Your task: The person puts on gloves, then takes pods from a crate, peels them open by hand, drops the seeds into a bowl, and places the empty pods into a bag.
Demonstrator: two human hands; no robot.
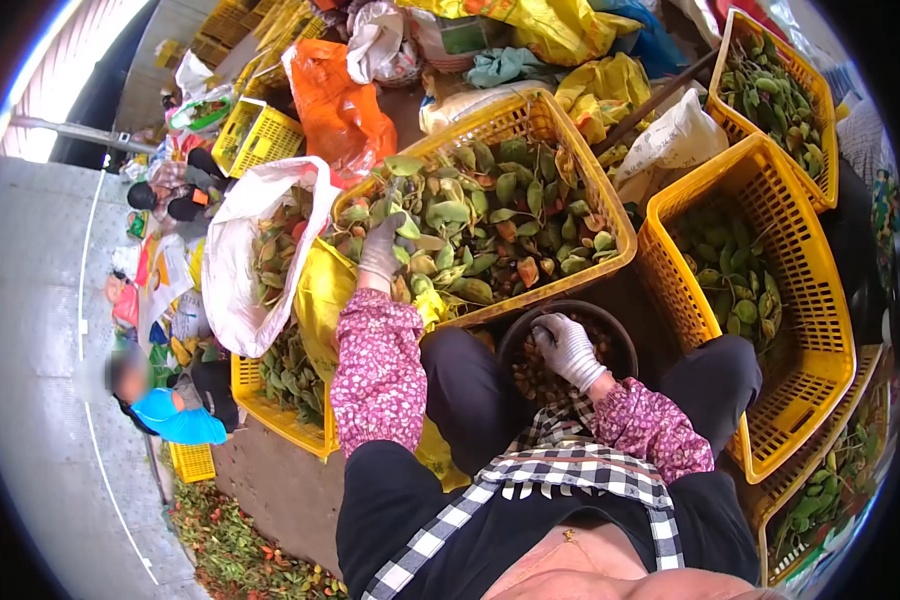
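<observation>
My left hand [382, 250], in a pale glove, reaches into the left part of a large yellow crate [610, 225] filled with green and reddish leafy pods [480, 215]. Its fingers are among the pods, and what they hold, if anything, cannot be made out. Over a dark round bowl [625, 350] between my knees is my right hand [567, 348], also gloved, with its fingers curled down. Small brownish pieces [542, 383] lie in the bowl. Whatever the curled fingers hold is hidden.
A white sack [232, 260] with pods stands left of the crate. Two yellow crates [820, 310] [825, 95] hold green pods at the right. An orange bag [342, 115] lies beyond. A person in blue [178, 412] sits at the left, near pods on the ground [250, 540].
</observation>
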